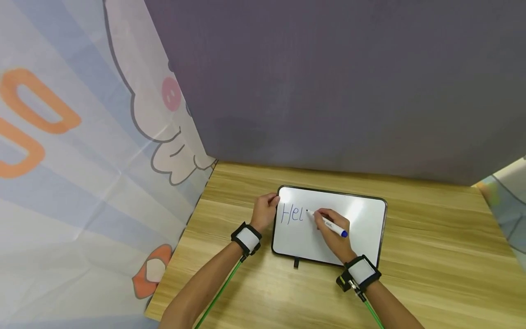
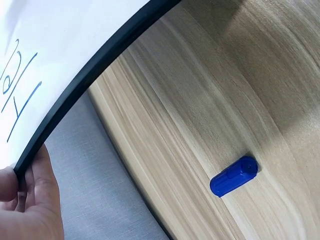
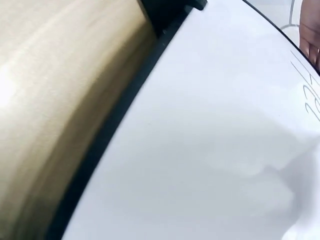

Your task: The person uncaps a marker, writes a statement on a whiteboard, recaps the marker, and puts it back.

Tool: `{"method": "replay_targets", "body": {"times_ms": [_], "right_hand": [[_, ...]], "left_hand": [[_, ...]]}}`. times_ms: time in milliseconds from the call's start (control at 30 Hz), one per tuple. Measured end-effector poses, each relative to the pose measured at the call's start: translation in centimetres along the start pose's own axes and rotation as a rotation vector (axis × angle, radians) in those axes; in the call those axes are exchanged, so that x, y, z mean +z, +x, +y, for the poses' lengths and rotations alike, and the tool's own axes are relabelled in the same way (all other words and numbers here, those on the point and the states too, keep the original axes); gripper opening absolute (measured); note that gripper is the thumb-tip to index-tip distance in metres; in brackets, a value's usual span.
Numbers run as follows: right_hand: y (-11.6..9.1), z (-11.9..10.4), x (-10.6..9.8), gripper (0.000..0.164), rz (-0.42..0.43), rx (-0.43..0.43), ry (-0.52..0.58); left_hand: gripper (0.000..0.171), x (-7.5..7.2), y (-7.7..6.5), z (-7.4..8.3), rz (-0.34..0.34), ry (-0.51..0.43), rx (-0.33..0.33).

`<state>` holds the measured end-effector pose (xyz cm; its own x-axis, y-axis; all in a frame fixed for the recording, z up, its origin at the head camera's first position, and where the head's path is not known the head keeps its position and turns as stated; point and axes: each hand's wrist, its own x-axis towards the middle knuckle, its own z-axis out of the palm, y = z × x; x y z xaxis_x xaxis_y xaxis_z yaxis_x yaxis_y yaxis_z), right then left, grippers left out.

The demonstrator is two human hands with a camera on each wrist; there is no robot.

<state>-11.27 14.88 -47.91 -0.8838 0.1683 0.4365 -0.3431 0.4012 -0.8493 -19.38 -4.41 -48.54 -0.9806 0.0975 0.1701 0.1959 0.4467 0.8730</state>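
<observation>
A black-framed whiteboard [image 1: 328,242] is tilted up off the wooden table, with blue handwriting [image 1: 292,213] reading "Hel" on its left part. My left hand [image 1: 265,212] grips the board's left edge; in the left wrist view the thumb is on the written face and the fingers [image 2: 42,182] are behind the frame. A white marker [image 1: 330,225] with a blue rear end is pinched in my right hand [image 1: 339,233], its dark tip close to the last letter. On the table in the left wrist view lies a blue marker cap [image 2: 234,176].
The wooden table [image 1: 435,237] runs around the board, with a grey panel [image 1: 328,91] along its back edge. A cartoon-printed sheet [image 1: 102,196] hangs on the left. Below the board's lower edge a small black tab [image 1: 296,262] sticks out. Green cables trail from both wrists.
</observation>
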Motion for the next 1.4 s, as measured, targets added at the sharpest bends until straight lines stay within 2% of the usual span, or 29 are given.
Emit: {"method": "replay_targets", "body": {"times_ms": [467,567,700,800,1033,1167,1400], "right_hand": [[0.3,0.2,0.1,0.010,0.036,-0.013,0.008],[0.0,0.2,0.0,0.010,0.024,-0.007,0.013],[-0.8,0.2,-0.1,0.009,-0.008,0.013,0.032],[-1.4,0.2,0.0,0.008,-0.031,0.047,0.037],[-1.9,0.1,-0.1,0.009,-0.035,0.107,0.037],[-1.9,0.0,-0.4,0.010,-0.016,0.104,0.042],[-1.7,-0.3,-1.0,0.011,0.038,0.053,0.026]], "left_hand": [[0.023,0.0,-0.3,0.4,-0.013,-0.011,-0.035],[0.024,-0.1,-0.5,0.4,-0.016,-0.018,-0.014],[0.025,-0.2,-0.8,0.4,-0.002,-0.015,0.054],[0.025,-0.3,-0.8,0.7,0.006,-0.006,0.070],[0.023,-0.4,-0.4,1.0,-0.008,0.010,0.004],[0.023,-0.4,-0.3,1.0,-0.006,0.019,0.009],[0.023,-0.3,-0.5,0.7,-0.013,0.019,0.009]]}}
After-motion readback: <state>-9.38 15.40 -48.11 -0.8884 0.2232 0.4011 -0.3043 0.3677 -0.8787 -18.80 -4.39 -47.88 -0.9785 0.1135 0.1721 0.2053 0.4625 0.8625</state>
